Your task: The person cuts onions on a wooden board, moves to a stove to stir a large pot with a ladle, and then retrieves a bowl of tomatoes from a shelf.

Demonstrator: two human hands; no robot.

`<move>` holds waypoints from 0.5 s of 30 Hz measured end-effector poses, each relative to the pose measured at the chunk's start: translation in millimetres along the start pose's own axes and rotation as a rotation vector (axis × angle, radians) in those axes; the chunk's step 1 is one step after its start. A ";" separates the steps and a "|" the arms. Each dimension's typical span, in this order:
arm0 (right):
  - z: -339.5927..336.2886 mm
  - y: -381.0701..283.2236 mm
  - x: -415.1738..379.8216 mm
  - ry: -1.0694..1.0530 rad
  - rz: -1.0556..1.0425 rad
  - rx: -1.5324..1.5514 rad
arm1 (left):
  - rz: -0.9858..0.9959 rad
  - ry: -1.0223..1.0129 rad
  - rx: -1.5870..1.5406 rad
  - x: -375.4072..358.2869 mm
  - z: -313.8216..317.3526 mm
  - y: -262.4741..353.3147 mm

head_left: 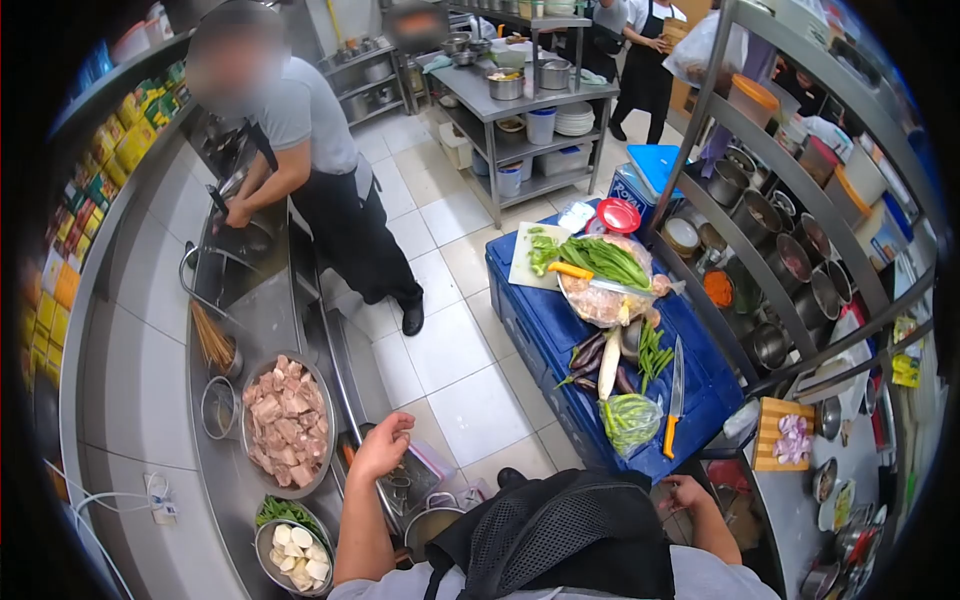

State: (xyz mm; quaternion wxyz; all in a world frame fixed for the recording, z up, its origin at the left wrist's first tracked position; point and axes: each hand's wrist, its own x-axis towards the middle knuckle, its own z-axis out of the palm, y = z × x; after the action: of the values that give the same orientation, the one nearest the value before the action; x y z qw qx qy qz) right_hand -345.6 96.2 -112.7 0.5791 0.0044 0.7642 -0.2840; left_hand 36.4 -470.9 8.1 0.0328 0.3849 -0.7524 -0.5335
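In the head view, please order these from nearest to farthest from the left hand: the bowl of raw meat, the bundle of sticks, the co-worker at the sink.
From the left hand:
1. Bowl of raw meat, just beside it on the counter.
2. Bundle of sticks, beyond the bowl.
3. Co-worker, far up the counter.

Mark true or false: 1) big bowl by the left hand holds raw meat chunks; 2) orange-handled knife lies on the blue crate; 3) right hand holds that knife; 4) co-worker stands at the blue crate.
1) True: the bowl of meat chunks sits on the steel counter beside the left hand.
2) True: the orange-handled knife lies on the blue crate.
3) False: the right hand is low, apart from the knife.
4) False: the co-worker stands at the sink.
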 end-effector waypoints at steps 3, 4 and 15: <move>5.4 4.9 -10.2 0.016 0.030 -0.004 | 0.018 -0.051 0.036 1.0 6.4 -1.2; 4.7 10.8 -10.0 0.010 0.027 -0.004 | 0.015 -0.047 0.040 0.4 8.4 0.3; -16.7 85.2 6.5 -0.048 0.030 0.132 | -0.027 -0.088 0.289 -16.1 58.8 67.2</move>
State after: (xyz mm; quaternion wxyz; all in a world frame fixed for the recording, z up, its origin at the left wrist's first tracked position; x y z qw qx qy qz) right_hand -333.9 172.8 -152.1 0.6000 0.0471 0.7296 -0.3249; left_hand -15.9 -406.2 44.4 -0.0634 0.3719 -0.8169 -0.4362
